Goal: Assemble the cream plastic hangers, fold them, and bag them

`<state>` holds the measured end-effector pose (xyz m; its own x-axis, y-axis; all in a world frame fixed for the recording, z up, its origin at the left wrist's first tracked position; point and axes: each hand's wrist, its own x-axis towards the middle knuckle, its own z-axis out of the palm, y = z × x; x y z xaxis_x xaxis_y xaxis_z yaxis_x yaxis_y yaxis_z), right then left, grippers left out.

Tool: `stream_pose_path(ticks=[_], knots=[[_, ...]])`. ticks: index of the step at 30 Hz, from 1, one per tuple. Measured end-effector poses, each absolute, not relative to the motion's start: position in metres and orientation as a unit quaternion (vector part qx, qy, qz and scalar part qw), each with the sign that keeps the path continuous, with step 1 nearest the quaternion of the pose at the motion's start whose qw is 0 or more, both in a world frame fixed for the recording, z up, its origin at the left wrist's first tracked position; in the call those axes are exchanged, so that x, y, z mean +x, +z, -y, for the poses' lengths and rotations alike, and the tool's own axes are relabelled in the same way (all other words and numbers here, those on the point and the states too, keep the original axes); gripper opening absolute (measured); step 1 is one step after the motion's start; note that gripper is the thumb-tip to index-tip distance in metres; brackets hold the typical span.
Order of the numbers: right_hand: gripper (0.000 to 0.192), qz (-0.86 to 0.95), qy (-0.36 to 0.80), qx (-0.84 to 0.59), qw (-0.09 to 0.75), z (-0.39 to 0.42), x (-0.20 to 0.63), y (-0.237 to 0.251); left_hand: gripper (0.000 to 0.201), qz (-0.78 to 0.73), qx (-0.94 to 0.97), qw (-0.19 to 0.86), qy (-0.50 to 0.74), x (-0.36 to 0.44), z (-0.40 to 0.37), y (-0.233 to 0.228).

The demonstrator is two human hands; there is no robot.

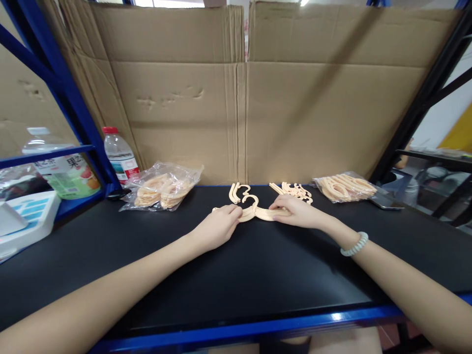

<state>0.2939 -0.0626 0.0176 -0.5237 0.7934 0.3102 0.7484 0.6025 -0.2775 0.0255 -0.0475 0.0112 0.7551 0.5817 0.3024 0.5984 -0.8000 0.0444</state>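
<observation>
A cream-coloured clothes hanger (264,215) lies on the black tabletop with its hook pointing away from me. My left hand (220,225) is closed round the hanger's left arm, and my right hand (297,211) grips its right arm with thumb and fingers. Just beyond the hook are a few loose hanger pieces (233,193), curved bars and a hook. Behind my right hand lies a heap of more hooks and bars (295,190). The fingertips of my left hand are partly hidden.
A clear bag of hanger parts (162,189) sits at the left, another bag (344,187) at the right beside a flat dark object (387,202). A red-capped bottle (120,155) stands at back left. Cardboard (177,108) walls the back; a blue edge (254,329) borders the table's front.
</observation>
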Motion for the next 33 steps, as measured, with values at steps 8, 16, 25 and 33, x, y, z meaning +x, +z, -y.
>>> stream_pose_path(ticks=[8,16,25,33], knots=[[0.039,0.865,0.059,-0.445,0.224,0.057,0.302,0.012,0.025,0.28,-0.935,0.018,-0.217,0.021,0.04,0.002],[0.027,0.858,0.03,-0.461,0.224,0.06,0.311,0.025,0.027,0.276,-0.926,0.018,-0.257,0.021,0.039,0.0],[0.015,0.843,0.082,-0.48,0.23,0.062,0.315,0.034,0.022,0.268,-0.926,0.021,-0.265,0.02,0.038,0.0],[0.044,0.796,0.463,-0.389,0.016,0.073,0.311,0.045,0.016,0.26,-0.928,0.041,-0.263,0.02,0.038,-0.001]])
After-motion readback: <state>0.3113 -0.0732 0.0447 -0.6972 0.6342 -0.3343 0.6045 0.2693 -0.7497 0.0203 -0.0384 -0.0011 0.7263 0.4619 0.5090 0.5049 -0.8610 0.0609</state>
